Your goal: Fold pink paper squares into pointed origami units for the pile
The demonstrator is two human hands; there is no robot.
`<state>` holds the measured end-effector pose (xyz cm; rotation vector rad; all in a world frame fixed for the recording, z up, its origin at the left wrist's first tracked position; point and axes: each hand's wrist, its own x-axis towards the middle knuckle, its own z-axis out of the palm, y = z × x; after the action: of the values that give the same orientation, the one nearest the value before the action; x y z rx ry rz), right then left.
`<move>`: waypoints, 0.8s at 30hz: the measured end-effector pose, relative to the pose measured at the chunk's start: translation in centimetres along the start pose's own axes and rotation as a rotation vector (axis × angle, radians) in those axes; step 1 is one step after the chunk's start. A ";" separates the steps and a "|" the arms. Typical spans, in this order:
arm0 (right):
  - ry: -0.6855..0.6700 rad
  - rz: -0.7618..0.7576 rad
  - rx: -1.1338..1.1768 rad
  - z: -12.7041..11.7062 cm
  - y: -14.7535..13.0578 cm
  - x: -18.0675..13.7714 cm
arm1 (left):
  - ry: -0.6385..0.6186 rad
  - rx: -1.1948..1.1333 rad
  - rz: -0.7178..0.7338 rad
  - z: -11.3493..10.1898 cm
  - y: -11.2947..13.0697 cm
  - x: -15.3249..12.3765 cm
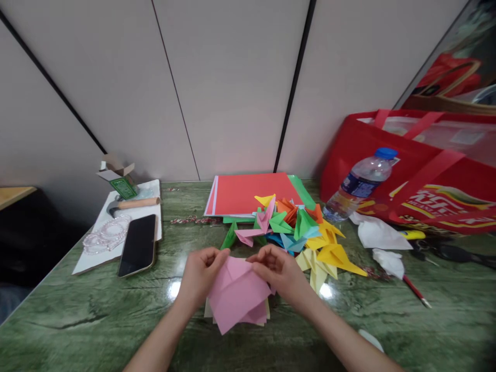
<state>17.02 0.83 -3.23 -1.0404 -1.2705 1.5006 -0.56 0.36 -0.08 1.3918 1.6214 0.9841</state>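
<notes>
My left hand [201, 273] and my right hand [279, 271] both pinch the top edge of a pink sheet of paper [237, 295], folded partway and held just above the green marbled table [96, 320]. Under it lie a few more pale sheets. Just beyond my hands sits a heap of folded paper shapes [306, 232] in pink, green, orange, blue and yellow. Behind the heap lies a flat stack of coloured paper [248, 194] with a red sheet on top.
At the left, a black phone [137, 245], a bead bracelet [106, 235], a hammer [134, 204] and a small green box [120, 181] rest on a white sheet. At the right stand a water bottle [360, 183] and a red bag [418, 165], with crumpled tissues [377, 235] nearby.
</notes>
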 end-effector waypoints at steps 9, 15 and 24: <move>0.052 -0.053 -0.154 -0.1 0.7 0.1 | -0.306 -0.289 -0.145 0.8 0.1 -0.5; 0.051 -0.042 -0.177 -0.1 1.0 0.1 | -0.328 -0.379 -0.239 0.8 -0.4 -0.5; 0.017 -0.011 -0.062 0.1 0.8 0.0 | -0.322 -0.415 -0.244 0.8 -0.2 -0.6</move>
<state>16.88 0.70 -4.06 -1.0823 -1.3160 1.4499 0.17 -0.21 -0.52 0.9846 1.2270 0.8422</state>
